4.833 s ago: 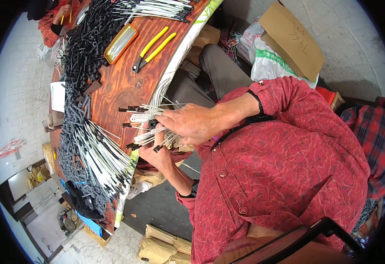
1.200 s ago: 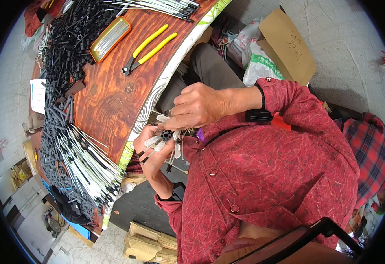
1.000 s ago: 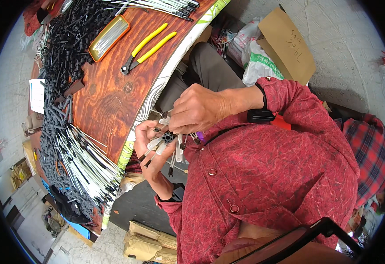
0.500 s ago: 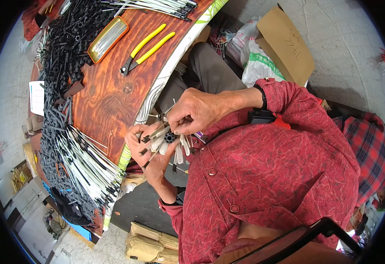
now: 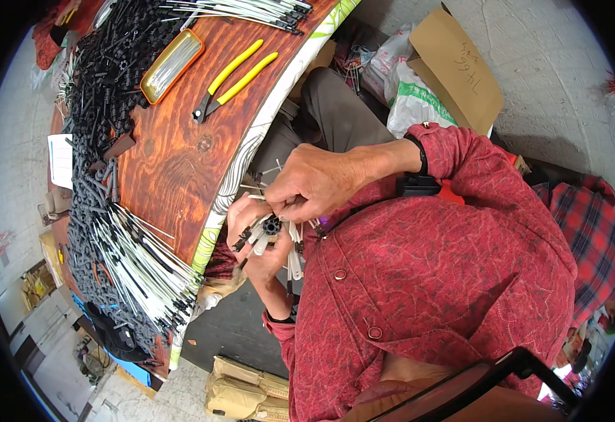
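Observation:
Over my lap, my left hand (image 5: 261, 257) is closed round a bunch of pale arms with dark tips. They fan out from a round black notched hub (image 5: 271, 225), whose face is turned up. Reaching in from above, my right hand (image 5: 314, 181) has thumb and fingers pinched together right at the hub's edge. Whatever sits between those fingertips is hidden. Thin white rods stick out behind the hands. Several pale arms (image 5: 295, 264) hang down below the hub, beside my red shirt.
On the wooden table (image 5: 174, 165) lie yellow-handled pliers (image 5: 233, 83), an orange-rimmed tray of thin metal pins (image 5: 172, 67), a bundle of white rods (image 5: 145, 264) with black ends, and a long heap of black plastic parts (image 5: 100, 91). A cardboard box (image 5: 455, 67) and plastic bags stand beyond my knees.
My left hand has shifted slightly right and its fingers have closed in more round the pale arms, which spread less to the left. My right hand stays pinched at the hub.

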Motion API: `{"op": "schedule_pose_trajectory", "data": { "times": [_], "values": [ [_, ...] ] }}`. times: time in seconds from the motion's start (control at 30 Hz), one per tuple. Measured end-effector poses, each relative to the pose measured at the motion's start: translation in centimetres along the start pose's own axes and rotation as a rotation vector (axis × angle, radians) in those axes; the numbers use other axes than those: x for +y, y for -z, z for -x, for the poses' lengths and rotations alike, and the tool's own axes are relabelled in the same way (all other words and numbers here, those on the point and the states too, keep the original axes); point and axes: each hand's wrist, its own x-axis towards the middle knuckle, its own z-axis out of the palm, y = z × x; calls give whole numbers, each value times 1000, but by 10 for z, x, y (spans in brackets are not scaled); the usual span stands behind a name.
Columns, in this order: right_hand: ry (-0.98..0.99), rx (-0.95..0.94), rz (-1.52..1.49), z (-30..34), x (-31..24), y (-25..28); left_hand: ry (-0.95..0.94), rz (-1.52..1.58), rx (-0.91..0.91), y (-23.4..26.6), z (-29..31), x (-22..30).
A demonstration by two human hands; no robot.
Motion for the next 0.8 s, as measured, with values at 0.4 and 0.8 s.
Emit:
{"op": "schedule_pose_trajectory", "data": {
  "times": [0.4,0.8],
  "values": [
    [-904,-574,-1365,-1,37,0,-45,-99,-116,0,2,-3],
    [-52,187,78,12,-1,-2,100,-141,-245,9,4,-17]
  ]
}}
